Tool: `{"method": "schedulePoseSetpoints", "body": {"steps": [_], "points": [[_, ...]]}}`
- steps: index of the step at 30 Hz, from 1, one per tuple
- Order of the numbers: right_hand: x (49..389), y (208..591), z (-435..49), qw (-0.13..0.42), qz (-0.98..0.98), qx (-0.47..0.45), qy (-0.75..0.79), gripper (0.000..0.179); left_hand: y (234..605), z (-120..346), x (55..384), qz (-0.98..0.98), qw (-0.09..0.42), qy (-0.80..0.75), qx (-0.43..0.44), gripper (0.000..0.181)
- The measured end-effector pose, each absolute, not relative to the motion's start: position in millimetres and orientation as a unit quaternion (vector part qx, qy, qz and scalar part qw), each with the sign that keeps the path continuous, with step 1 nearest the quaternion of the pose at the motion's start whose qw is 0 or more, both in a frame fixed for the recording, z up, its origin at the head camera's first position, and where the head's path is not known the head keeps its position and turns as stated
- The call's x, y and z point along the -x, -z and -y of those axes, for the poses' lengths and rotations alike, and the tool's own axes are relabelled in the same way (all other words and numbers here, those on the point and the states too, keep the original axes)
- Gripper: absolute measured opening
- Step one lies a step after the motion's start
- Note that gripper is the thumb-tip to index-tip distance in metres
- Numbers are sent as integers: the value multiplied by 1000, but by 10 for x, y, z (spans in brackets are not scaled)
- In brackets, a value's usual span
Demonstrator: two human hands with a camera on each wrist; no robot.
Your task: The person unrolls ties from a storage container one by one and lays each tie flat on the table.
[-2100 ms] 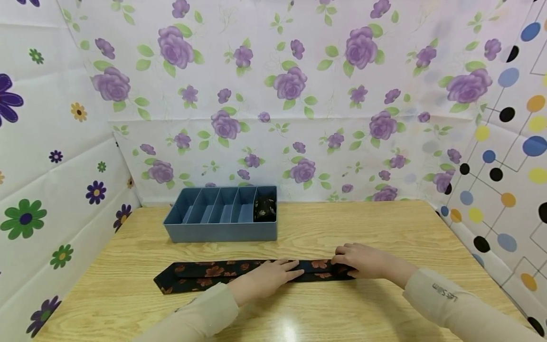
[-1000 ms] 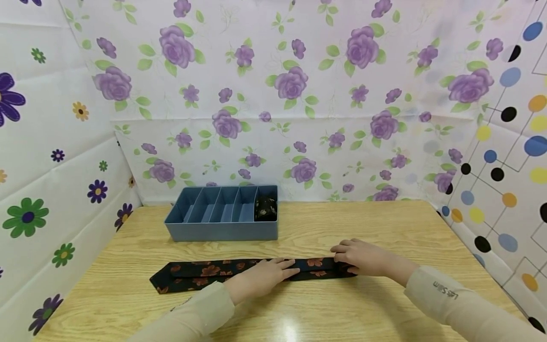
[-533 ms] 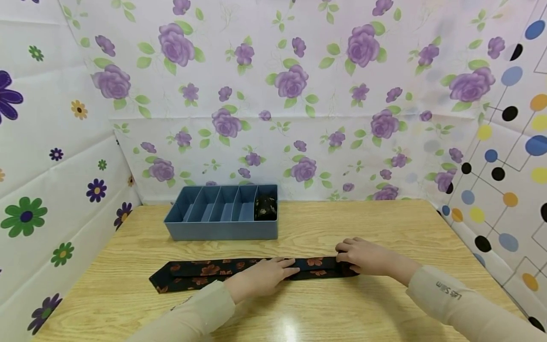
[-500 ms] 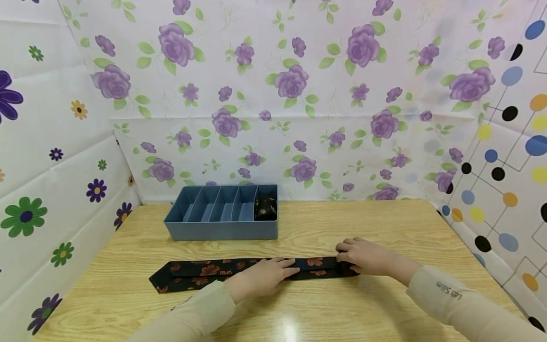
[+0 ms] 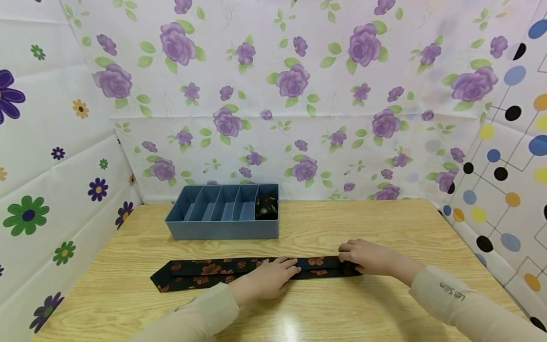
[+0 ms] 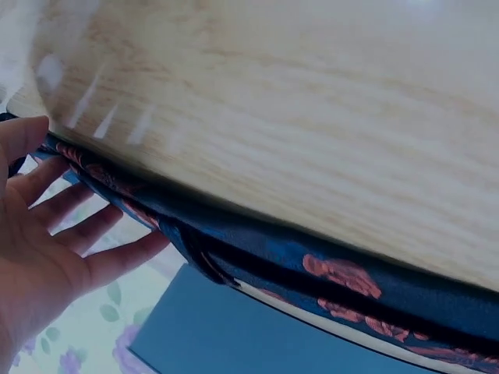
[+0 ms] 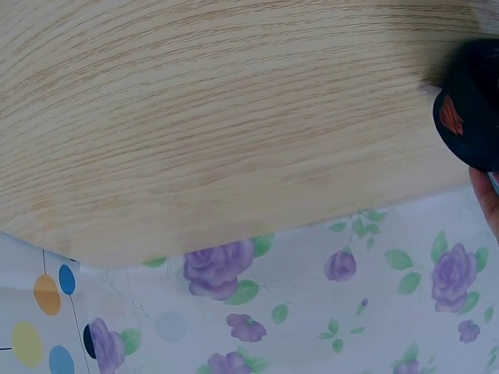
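Note:
A dark necktie (image 5: 209,274) with reddish-brown flowers lies lengthwise along the table, its pointed wide end to the left and its back with the narrow blade facing up. My left hand (image 5: 267,280) rests across the middle of the tie with extended fingers; in the left wrist view that hand (image 6: 54,241) has its fingers spread along the tie's edge. At the tie's right end my right hand (image 5: 369,256) curls its fingers round a rolled part. The right wrist view shows this dark roll (image 7: 460,128) at its right edge, with just a bit of the hand below it.
A blue-grey box (image 5: 222,231) with several compartments stands behind the tie. Its rightmost compartment holds a dark rolled patterned tie (image 5: 267,208). The wooden table (image 5: 363,218) backs onto a floral cloth wall (image 5: 273,156), with patterned cloth at both sides.
The tie's pointed end has shifted slightly left, the left hand with it. My right hand, still on the rolled end, has edged a little to the right.

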State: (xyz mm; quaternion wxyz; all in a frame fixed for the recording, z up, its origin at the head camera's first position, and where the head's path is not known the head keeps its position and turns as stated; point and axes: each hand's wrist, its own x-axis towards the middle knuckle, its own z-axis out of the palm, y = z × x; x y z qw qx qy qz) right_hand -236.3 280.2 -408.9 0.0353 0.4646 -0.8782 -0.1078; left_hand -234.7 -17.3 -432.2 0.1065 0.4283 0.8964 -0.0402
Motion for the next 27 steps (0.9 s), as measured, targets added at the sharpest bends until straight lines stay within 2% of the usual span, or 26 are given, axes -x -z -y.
{"method": "schedulePoseSetpoints", "body": {"steps": [17,27], "points": [[2345,4079,-2888,50,880,-457,121,36,4357,143,2361,-894,68,21,-442,44],[2343,4069,-2932,41,883,-456,106,32,4376,17,2412,-880,72,53,-466,48]]}}
